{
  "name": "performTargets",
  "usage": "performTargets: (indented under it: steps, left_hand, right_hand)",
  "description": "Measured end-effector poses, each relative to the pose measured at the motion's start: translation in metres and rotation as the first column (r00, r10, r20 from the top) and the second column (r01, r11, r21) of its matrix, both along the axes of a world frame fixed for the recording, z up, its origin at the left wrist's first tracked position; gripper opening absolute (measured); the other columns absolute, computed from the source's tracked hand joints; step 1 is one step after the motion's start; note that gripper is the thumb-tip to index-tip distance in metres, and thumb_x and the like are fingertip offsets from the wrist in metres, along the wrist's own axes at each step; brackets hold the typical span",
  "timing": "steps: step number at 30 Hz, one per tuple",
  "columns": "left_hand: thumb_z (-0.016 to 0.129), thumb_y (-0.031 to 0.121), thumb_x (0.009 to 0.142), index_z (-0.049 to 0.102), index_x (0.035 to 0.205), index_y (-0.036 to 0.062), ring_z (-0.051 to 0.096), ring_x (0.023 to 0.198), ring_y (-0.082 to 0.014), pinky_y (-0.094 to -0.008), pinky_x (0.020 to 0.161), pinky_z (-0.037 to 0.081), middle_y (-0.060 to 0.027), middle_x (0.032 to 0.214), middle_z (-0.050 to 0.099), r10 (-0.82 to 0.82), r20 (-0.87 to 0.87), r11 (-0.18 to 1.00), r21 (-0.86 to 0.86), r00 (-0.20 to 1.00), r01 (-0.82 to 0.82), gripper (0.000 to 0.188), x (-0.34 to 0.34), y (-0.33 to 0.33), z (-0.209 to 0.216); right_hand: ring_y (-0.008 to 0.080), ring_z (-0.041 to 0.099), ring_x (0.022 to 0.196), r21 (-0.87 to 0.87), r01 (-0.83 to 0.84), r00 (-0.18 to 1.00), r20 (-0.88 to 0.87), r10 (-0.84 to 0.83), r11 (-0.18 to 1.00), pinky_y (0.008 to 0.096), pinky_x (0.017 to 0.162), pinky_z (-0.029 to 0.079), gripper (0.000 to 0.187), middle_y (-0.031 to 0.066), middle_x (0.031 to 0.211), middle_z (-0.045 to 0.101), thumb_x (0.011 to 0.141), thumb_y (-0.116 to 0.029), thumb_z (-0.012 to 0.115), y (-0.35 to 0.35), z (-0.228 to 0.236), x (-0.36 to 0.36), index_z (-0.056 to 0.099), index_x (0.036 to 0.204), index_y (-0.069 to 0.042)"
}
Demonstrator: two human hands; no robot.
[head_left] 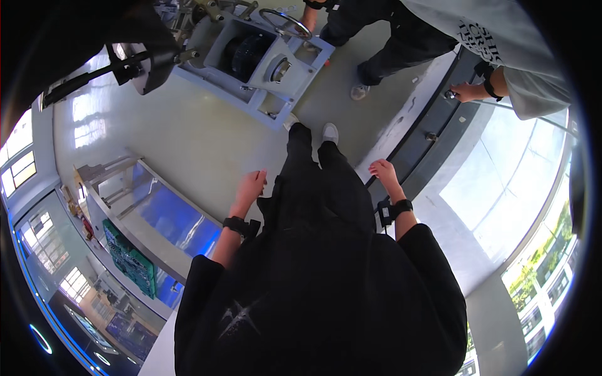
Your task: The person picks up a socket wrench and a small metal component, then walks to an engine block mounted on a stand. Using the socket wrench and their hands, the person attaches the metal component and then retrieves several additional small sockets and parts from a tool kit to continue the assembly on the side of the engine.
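My left hand (252, 185) hangs beside my left thigh, fingers loosely bent, with nothing seen in it. On the other side, my right hand (385, 175) is held out next to my right leg, its fingers slightly apart and bare of any object. Nearest to it is a long dark metal ledge (421, 139) with small knobs on top. A black band with a small box is strapped round each of my wrists. Ahead of my feet stands a grey machine frame (248, 103) with a dark round part inside and a metal handwheel (285, 23).
A co-worker (401, 37) stands ahead, one hand at the handwheel, the other hand (467, 92) on a knob of the ledge. To my left is a metal-framed bench (135, 164) with a blue panel and a green textured board (130, 258). Windows (542, 282) line the right.
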State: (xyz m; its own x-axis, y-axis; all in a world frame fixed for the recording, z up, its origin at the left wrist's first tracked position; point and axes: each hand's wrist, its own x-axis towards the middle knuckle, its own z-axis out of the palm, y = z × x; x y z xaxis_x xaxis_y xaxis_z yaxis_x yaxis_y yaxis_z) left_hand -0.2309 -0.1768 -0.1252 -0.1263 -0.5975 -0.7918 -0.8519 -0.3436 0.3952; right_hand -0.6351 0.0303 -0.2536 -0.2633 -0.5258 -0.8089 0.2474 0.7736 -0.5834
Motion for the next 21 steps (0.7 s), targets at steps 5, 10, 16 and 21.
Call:
performTargets:
  steps: [5, 10, 16, 21]
  left_hand:
    - [0.052, 0.038, 0.099, 0.066, 0.085, -0.0022, 0.064, 0.054, -0.0208, -0.0351, 0.056, 0.051, -0.0114, 0.061, 0.062, -0.026, -0.073, 1.0, -0.014, 0.997, 0.025, 0.044, -0.001, -0.006, -0.006]
    - [0.054, 0.035, 0.098, 0.064, 0.087, -0.002, 0.065, 0.054, -0.0206, -0.0352, 0.056, 0.051, -0.0127, 0.065, 0.063, -0.011, -0.135, 0.997, -0.075, 0.991, 0.001, 0.039, -0.006, -0.007, -0.008]
    - [0.053, 0.031, 0.097, 0.065, 0.092, -0.0022, 0.065, 0.058, -0.0173, -0.0335, 0.059, 0.051, -0.011, 0.072, 0.066, -0.011, -0.124, 0.998, -0.062, 0.992, 0.003, 0.035, 0.002, 0.002, -0.002]
    - [0.064, 0.028, 0.091, 0.066, 0.095, -0.0028, 0.07, 0.081, -0.0296, -0.039, 0.078, 0.054, -0.0178, 0.084, 0.071, -0.077, -0.078, 0.838, -0.544, 0.994, 0.022, 0.031, 0.019, 0.037, -0.013]
  right_hand:
    - [0.0179, 0.067, 0.073, 0.041, 0.023, 1.0, 0.016, -0.023, 0.999, 0.0294, 0.067, 0.054, 0.019, 0.0105, 0.079, 0.069, 0.091, -0.012, 0.055, 0.001, -0.002, -0.002, 0.066, 0.088, 0.004]
    - [0.0138, 0.065, 0.071, 0.062, -0.04, 0.999, 0.028, 0.038, 0.997, 0.0251, 0.062, 0.047, 0.017, 0.006, 0.082, 0.069, 0.091, -0.016, 0.057, 0.004, -0.009, -0.005, 0.066, 0.09, -0.003]
    - [0.0166, 0.066, 0.067, -0.047, -0.008, 1.0, 0.012, 0.009, 0.999, 0.0291, 0.061, 0.052, 0.019, 0.0112, 0.076, 0.069, 0.089, -0.01, 0.053, -0.005, -0.017, 0.001, 0.066, 0.088, 0.003]
    - [0.0241, 0.065, 0.089, -0.078, -0.372, 0.764, -0.592, 0.257, 0.925, 0.0384, 0.082, 0.049, 0.009, 0.0075, 0.086, 0.066, 0.086, -0.012, 0.061, -0.032, 0.021, 0.023, 0.067, 0.087, -0.005]
